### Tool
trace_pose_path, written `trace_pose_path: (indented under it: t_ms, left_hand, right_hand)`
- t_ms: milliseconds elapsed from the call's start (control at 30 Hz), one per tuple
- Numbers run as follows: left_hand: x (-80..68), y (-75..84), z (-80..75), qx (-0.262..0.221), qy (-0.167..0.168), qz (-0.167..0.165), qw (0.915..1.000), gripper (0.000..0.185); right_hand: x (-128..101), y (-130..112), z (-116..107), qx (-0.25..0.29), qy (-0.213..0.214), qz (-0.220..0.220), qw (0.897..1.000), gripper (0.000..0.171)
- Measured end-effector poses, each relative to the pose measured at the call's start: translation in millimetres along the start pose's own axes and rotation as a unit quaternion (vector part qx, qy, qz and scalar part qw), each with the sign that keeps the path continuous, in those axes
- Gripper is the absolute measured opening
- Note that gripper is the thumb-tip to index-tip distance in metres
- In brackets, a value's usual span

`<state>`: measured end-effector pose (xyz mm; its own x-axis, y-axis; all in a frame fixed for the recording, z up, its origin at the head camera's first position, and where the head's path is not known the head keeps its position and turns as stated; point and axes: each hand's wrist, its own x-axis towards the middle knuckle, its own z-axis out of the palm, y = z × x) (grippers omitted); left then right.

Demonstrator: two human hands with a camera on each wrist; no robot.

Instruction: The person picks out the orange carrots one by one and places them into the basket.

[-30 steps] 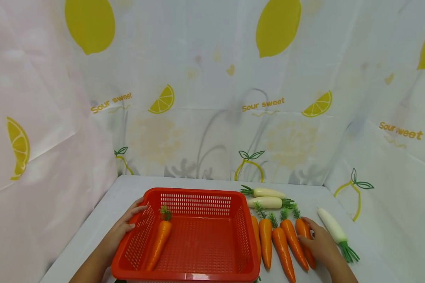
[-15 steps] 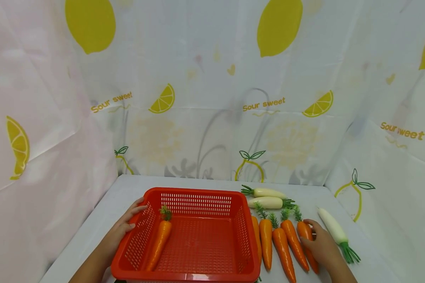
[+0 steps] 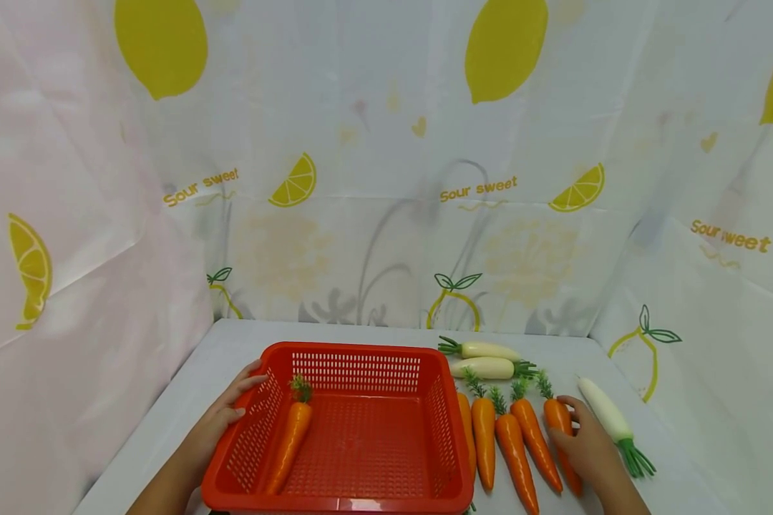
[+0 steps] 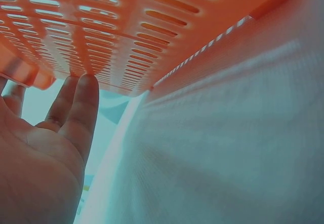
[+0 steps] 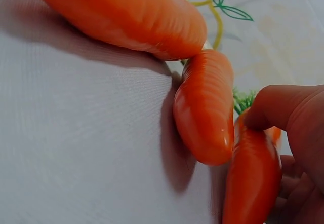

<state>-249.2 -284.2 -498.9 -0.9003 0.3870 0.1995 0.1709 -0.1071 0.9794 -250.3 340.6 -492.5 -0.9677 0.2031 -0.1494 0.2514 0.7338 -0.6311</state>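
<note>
On the white counter (image 3: 554,357) stands a red basket (image 3: 373,443). The left hand (image 3: 225,406), fingers extended, touches its left side. The right hand (image 3: 585,440) pinches the rightmost orange carrot (image 3: 557,416), right of the basket; lower fingers, partly hidden, seem curled.

The left hand (image 3: 220,415) is held at 8 o'clock in the head view, its fingers (image 4: 86,105) stretched nearly straight; the left arm (image 3: 172,473) is angled towards 1 o'clock. The right hand (image 3: 585,442) is held at 4 o'clock, fingers curled opposite the thumb (image 5: 267,108), right arm (image 3: 620,490) slanted towards 11 o'clock.
</note>
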Motion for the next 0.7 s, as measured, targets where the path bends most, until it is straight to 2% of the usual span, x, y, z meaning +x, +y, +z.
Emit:
trace_pose_path:
  t_ms: [200,433,700]
  left_hand:
    - [-1.4,0.1,-0.4,0.008,0.007,-0.004,0.9999,0.058]
    - [-1.5,-1.1,-0.7,0.001,0.000,-0.003,1.0000,0.057]
    - [0.2,0.6,1.5,0.004,0.009,-0.007,0.9999,0.059]
  right_hand:
    - [0.1,-1.6,1.0,0.036,-0.001,0.021,0.999,0.075]
    - [-1.9,0.6,2.9,0.059,-0.003,0.047,0.997,0.079]
    - [-2.2,-1.9,-0.3,0.063,-0.010,0.045,0.997,0.081]
